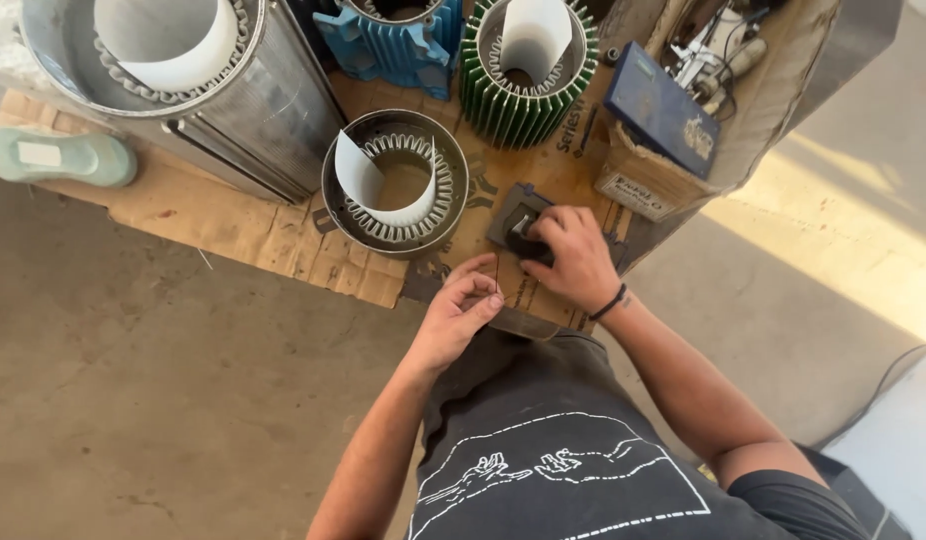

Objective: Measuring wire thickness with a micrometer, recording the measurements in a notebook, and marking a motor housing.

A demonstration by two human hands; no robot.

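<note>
Thin wire (497, 275) pinched in left hand (461, 315); small dark device (518, 228) just ahead gripped by right hand (575, 258), fingers curled; measuring seemingly underway, stator core (395, 180) beyond left hand unwound

I see my left hand (461, 310) pinched, thumb against forefinger, wrist bent inward. My right hand (571, 258) curls palm-down just beyond it, forearm angled across.
</note>
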